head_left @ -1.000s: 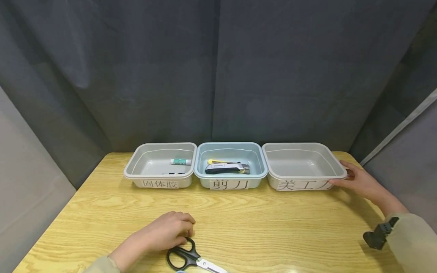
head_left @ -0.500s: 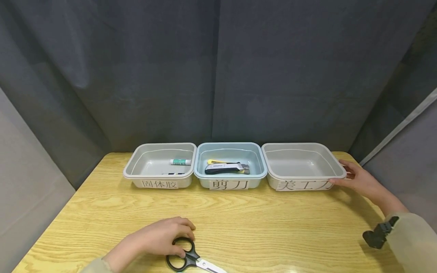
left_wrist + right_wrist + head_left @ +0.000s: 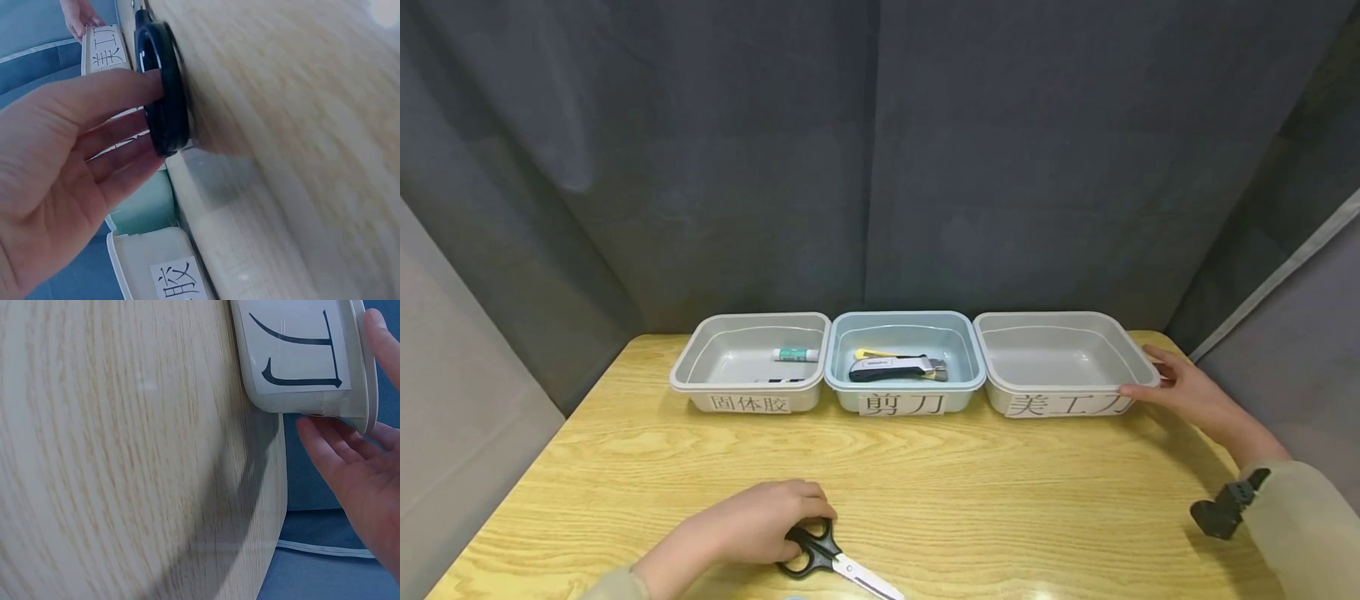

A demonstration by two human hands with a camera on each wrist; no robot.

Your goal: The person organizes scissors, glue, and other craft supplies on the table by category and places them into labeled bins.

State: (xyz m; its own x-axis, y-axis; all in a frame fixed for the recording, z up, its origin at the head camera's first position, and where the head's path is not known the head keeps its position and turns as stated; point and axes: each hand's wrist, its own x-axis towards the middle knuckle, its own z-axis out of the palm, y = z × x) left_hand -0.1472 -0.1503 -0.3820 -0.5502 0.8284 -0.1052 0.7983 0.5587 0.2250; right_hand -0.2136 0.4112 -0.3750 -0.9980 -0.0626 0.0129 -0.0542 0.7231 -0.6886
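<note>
In the head view my left hand (image 3: pixel 763 521) is low over the table, thumb and fingers gripping the black handles of a pair of scissors (image 3: pixel 820 550). The steel blades point toward the lower right. The left wrist view shows the thumb at a handle loop of the scissors (image 3: pixel 169 94), fingers on its other side. At the far right, my right hand (image 3: pixel 1195 404) holds the right front corner of a grey plastic bin (image 3: pixel 1067 390), thumb on the rim and fingers against the side wall. The right wrist view shows this bin (image 3: pixel 300 403) with its paper label.
Beside that bin stand a blue bin (image 3: pixel 906 387) holding utility knives (image 3: pixel 895 368) and a left grey bin (image 3: pixel 752 388) with a glue stick (image 3: pixel 795 355) and a dark-and-white item (image 3: pixel 782 381). A dark curtain (image 3: pixel 865 167) hangs behind. A pale blue edge (image 3: pixel 794 597) shows at the bottom.
The left hand has come down over the scissors' handles and now grips them. The scissors have shifted slightly right. The right hand has stayed at the bin corner.
</note>
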